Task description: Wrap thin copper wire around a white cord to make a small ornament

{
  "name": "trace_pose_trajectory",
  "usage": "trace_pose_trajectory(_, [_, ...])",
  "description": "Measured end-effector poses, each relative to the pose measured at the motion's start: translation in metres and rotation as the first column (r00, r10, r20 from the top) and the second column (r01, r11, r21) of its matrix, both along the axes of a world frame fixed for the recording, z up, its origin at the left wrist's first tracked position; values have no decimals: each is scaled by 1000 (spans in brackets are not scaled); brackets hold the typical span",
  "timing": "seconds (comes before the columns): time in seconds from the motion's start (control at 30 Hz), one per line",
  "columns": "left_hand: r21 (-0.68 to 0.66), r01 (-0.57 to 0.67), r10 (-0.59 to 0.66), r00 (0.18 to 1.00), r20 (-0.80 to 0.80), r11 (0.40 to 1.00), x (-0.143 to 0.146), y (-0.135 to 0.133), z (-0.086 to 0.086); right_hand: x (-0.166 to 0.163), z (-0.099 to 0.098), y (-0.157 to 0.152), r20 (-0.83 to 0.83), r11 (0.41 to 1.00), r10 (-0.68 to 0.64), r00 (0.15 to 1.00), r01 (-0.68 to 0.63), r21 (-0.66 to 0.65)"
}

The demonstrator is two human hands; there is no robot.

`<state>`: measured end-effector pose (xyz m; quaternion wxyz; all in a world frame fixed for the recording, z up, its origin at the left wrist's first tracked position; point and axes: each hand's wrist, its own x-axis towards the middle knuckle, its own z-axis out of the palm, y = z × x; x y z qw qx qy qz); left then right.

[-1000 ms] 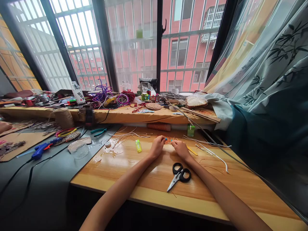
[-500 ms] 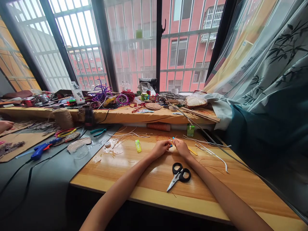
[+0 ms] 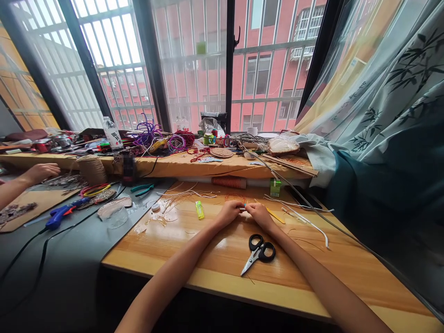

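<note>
My left hand [image 3: 230, 213] and my right hand [image 3: 259, 215] meet over the wooden table, fingers pinched and almost touching. Between the fingertips shows a short bit of a thin whitish strand [image 3: 242, 209], which looks like cord; the fingers hide most of it. Black-handled scissors [image 3: 258, 253] lie partly spread just in front of my right hand. A yellow strip-like tool [image 3: 275, 216] rests beside that hand. To the left of my left hand is a yellow-green lighter [image 3: 199, 210]. Fine reddish-brown thread [image 3: 235, 198] lies behind both hands.
White cords [image 3: 314, 226] lie on the right, near a green box [image 3: 275, 187]. At left are a blue glue gun [image 3: 62, 214], teal pliers [image 3: 143, 189] and a twine spool [image 3: 90, 170]. Another person's hand [image 3: 43, 173] reaches in there. A cluttered ledge [image 3: 180, 167] runs behind.
My fingers have shifted and drawn closer together, with the right hand turned more knuckles-up. At the left, the other person's hand has come further into view. The scissors and lighter stay put.
</note>
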<state>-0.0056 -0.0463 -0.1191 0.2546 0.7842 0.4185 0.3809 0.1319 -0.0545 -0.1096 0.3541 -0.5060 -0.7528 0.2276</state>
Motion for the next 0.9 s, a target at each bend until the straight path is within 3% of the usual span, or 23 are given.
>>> trace_pose_trajectory(0.13, [211,-107,155,961,-229,972,-1,-7,2,-1,1,-5,261,974,-208,943,177,139])
trace_pose_trajectory(0.3, [351,-97,260,852,-455,931,0,-15,5,0,6,-12,497,967,-230,836,138,216])
trace_pose_trajectory(0.47, [368,-119,286,850,-443,922,2,-17,6,-2,6,-12,604,963,-261,753,159,218])
trace_pose_trajectory(0.7, [368,-170,332,835,-438,914,3,-18,7,-4,6,-12,655,956,-283,701,148,255])
trace_pose_trajectory(0.9, [253,-205,267,932,-243,946,8,-19,10,-4,3,-11,614,938,-331,717,178,297])
